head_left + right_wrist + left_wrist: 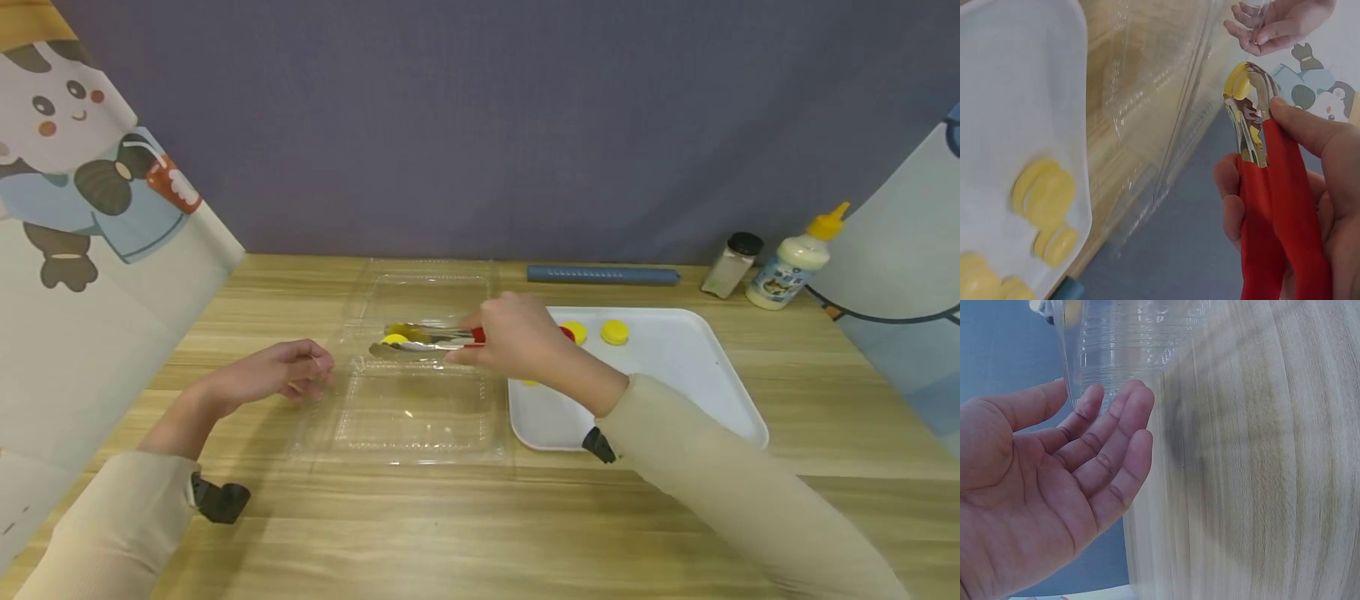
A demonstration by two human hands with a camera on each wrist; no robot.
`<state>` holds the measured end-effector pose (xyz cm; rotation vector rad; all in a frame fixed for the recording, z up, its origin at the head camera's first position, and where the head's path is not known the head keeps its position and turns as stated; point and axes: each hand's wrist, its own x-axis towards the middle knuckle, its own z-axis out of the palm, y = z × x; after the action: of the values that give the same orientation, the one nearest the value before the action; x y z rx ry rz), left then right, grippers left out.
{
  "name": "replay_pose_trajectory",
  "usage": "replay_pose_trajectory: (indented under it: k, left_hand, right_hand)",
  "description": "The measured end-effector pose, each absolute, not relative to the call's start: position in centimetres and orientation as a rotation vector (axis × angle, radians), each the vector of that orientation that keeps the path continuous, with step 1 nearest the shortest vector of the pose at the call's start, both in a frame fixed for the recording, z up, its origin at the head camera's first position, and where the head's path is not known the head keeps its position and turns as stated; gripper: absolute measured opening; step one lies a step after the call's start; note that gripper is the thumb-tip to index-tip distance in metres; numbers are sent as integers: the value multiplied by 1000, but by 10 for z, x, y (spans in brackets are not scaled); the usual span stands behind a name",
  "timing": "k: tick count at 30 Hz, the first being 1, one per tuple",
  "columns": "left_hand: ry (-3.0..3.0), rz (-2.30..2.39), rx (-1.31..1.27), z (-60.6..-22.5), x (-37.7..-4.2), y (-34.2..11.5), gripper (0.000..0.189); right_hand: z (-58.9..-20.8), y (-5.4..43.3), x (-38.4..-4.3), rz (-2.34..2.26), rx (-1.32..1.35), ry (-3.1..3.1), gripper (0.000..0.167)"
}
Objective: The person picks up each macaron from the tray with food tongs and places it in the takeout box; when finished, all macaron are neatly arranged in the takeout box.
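My right hand (517, 333) grips a pair of tongs (1275, 194) by their red handles. Between the metal tips sits a yellow macaron (1235, 81), held above a clear plastic container (412, 457) that lies with its lid folded open. At the container's left side is my left hand (273, 375), its fingers loosely bent. In the left wrist view, the thumb tip is right at the container's edge and the fingertips overlap its wall. More yellow macarons (1050, 194) lie on a white tray (675, 375) right of the container, some hidden behind my right hand.
Behind the tray lies a long blue box (600, 275). A black-capped jar (729, 267) and a squeeze bottle with a yellow nozzle (787, 267) stand at the back right. A dark partition (480, 125) rises along the wooden table's (375, 533) far edge.
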<state>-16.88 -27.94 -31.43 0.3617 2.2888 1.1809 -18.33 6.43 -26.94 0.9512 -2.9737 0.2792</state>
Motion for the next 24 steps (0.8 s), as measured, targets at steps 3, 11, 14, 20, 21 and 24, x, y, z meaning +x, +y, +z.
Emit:
replay_pose_trajectory:
  k: [3, 11, 14, 20, 21, 24]
  left_hand:
    - [2288, 1182, 358, -314, -169, -279, 33]
    - [2292, 1177, 366, -316, -170, -281, 34]
    - [2292, 1179, 364, -316, -170, -280, 33]
    - [2291, 1179, 370, -316, -170, -280, 34]
    - [2292, 1180, 371, -316, -170, -280, 34]
    - [2292, 1182, 369, -316, -170, -280, 32]
  right_hand:
    - [-273, 54, -185, 283, 976, -2993, 48]
    - [-285, 31, -186, 165, 1040, -3006, 46]
    - [-288, 26, -185, 148, 1028, -3008, 44]
    - [-294, 18, -184, 146, 1011, -3014, 39]
    - [-295, 17, -184, 137, 1015, -3010, 38]
    - [-297, 15, -183, 110, 1034, -2993, 37]
